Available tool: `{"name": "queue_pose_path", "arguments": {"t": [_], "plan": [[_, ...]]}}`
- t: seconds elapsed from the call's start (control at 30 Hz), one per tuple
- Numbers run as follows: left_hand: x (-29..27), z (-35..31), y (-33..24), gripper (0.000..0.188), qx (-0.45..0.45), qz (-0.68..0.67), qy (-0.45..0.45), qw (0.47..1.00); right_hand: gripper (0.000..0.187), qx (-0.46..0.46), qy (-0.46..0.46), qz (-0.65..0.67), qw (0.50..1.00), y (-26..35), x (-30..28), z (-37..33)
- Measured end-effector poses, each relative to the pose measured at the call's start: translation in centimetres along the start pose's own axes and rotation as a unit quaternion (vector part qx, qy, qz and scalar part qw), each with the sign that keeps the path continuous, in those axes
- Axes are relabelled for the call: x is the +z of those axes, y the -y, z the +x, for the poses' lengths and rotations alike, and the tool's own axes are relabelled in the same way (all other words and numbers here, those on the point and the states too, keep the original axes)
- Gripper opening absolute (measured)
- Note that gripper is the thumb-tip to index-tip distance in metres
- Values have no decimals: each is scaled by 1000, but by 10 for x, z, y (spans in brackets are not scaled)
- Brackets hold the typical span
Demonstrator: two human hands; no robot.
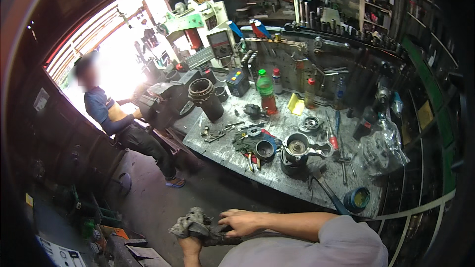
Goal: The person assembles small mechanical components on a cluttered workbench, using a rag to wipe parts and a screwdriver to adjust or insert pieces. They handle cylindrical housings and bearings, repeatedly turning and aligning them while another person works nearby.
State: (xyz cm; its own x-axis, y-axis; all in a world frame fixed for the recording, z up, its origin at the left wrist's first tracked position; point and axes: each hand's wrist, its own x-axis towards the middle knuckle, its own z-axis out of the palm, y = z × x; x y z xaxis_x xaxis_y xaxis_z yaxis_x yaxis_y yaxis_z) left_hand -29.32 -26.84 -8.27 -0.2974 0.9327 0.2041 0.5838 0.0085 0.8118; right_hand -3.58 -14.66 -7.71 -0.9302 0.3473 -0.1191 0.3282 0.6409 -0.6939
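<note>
Low in the view, in front of my body, I hold a bunched grey rag [194, 221] away from the workbench. My left hand [189, 245] grips it from below, its fingers mostly hidden by the folds. From the right comes my right hand [241, 221], its fingers bent onto the darker end of the rag. Whether a part is wrapped inside the cloth cannot be made out. On the bench nearest my hands lie red-handled pliers [254, 161], a dark metal cup [265, 149] and a round metal housing with a side arm [297, 149].
A hammer [327, 192] and an open round tin [357, 199] lie along the bench's near edge. Farther back stand a green-capped bottle [266, 94] and a dark cylinder [204, 100]. Bagged parts [381, 151] sit at right. Another person [116, 109] stands at far left.
</note>
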Motion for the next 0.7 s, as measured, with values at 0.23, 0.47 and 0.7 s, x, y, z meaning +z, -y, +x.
{"name": "queue_pose_path", "arguments": {"t": [0.23, 0.47, 0.7], "plan": [[-26, 55, 52, 36, -64, -87, -208, 972, 67, 190, -3, 233, 954, -77, -23, -72], [-19, 190, 38, 35, -148, -355, -275, 881, 60, 192, -72, 255, 945, -95, -49, -68], [-13, 394, 42, 39, 109, -375, -224, 893, 58, 281, -169, 257, 909, -95, -79, -27]]}}
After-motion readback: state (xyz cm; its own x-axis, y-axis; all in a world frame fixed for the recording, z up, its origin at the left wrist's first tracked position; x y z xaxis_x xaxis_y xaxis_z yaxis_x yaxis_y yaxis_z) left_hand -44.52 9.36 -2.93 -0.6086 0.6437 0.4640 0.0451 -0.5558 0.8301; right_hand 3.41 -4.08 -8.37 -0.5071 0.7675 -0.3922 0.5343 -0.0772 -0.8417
